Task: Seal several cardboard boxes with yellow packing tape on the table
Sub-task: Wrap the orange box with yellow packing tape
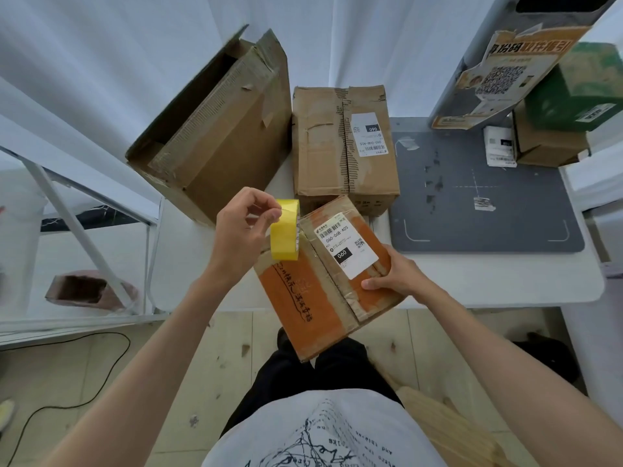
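I am holding the roll of yellow packing tape [286, 229] in my left hand [240, 234], fingers curled around it and thumb and forefinger pinching at its upper edge, and the roll is standing on edge against the far left corner of the orange box [325, 274]. My right hand [392, 274] is gripping that box at its right edge, fingers wrapped over the side and thumb lying on top just beside the white shipping label [345, 243]. The box is sitting tilted at the near edge of the white table [472, 281], overhanging toward my lap. Just behind it a closed brown box [340, 146] is lying flat (its own label facing up), and to its left a large open carton [215, 123] is leaning at an angle. A grey mat [485, 197] is covering the table to the right.
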`<control>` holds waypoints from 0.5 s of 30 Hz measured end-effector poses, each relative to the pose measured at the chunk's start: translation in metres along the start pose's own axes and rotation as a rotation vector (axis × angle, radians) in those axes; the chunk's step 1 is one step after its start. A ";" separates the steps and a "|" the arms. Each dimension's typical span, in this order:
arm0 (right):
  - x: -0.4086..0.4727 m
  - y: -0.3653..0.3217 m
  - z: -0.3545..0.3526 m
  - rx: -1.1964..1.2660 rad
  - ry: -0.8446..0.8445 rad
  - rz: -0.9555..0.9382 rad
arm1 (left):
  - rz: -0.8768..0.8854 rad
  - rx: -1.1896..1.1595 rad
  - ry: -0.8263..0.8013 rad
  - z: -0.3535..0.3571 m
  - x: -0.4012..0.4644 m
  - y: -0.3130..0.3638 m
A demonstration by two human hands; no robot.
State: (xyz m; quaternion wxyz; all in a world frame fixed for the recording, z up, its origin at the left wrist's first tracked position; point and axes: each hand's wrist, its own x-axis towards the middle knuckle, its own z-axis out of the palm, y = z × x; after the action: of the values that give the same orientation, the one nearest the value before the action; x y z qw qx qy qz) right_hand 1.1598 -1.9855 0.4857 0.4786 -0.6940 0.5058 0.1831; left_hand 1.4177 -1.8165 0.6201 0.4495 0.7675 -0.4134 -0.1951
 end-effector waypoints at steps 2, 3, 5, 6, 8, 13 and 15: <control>-0.001 -0.004 -0.007 -0.048 -0.014 -0.028 | 0.010 0.004 0.004 -0.001 0.000 0.001; 0.000 -0.006 -0.009 -0.071 -0.023 -0.042 | 0.011 0.005 0.004 -0.001 0.000 0.002; 0.003 -0.011 -0.012 -0.114 -0.030 -0.055 | 0.012 0.006 0.000 -0.001 0.000 0.003; 0.005 -0.013 -0.013 -0.128 -0.030 -0.063 | 0.016 0.006 -0.002 -0.001 -0.001 0.004; 0.011 -0.020 -0.015 -0.151 -0.028 -0.084 | 0.015 0.005 -0.007 -0.001 -0.002 0.003; 0.031 -0.050 -0.023 -0.263 -0.001 -0.142 | -0.005 0.016 -0.009 -0.004 -0.005 -0.001; 0.039 -0.067 -0.027 -0.296 0.047 -0.176 | -0.009 0.028 -0.010 -0.005 -0.005 -0.001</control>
State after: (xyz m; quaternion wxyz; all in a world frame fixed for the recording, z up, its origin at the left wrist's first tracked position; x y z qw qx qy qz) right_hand 1.2289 -2.0267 0.5014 0.3736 -0.8026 0.4214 0.1967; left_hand 1.4190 -1.8091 0.6213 0.4359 0.7745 -0.4149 -0.1949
